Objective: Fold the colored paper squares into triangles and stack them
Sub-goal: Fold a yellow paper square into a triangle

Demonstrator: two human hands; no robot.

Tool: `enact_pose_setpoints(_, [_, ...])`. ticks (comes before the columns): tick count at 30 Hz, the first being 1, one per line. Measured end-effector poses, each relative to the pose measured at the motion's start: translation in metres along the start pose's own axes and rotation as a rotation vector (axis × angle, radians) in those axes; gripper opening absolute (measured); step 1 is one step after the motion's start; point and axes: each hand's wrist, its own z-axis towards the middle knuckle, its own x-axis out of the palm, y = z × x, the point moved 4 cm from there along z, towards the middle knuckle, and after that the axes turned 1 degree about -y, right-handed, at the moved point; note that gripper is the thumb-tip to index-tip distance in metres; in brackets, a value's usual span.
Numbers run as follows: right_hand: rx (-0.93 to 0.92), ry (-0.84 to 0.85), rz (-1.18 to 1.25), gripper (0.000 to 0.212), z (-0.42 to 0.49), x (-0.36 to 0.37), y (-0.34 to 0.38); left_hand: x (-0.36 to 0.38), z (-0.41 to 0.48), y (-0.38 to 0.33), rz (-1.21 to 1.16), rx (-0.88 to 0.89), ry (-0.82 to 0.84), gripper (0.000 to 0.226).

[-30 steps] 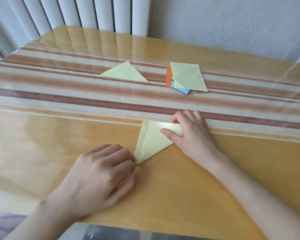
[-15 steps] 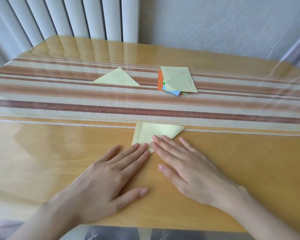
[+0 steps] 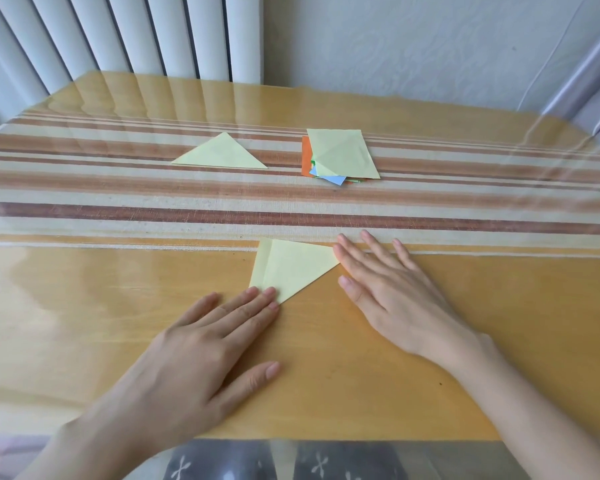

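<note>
Yellow and already folded, the finished triangle [image 3: 222,154] lies far back and left, well apart from both hands. The left hand [image 3: 194,348], probably the better placed to carry, lies flat with fingers straight and together, pressing the near corner of the folded triangle [image 3: 291,268]. That triangle's long edge slants up-right to a tip touched by the spread, flat right hand [image 3: 388,289]. The pile of squares [image 3: 340,154] sits beyond.
</note>
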Motion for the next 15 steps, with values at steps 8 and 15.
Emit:
enact_pose_setpoints(8, [0.047, -0.017, -0.044, 0.081, -0.002, 0.002, 0.003, -0.007, 0.057, -0.025, 0.130, -0.082, -0.042, 0.063])
enact_pose_setpoints(15, [0.060, -0.015, -0.006, 0.080, 0.001, 0.003, 0.001, 0.009, 0.075, -0.020, 0.053, -0.094, 0.125, 0.078])
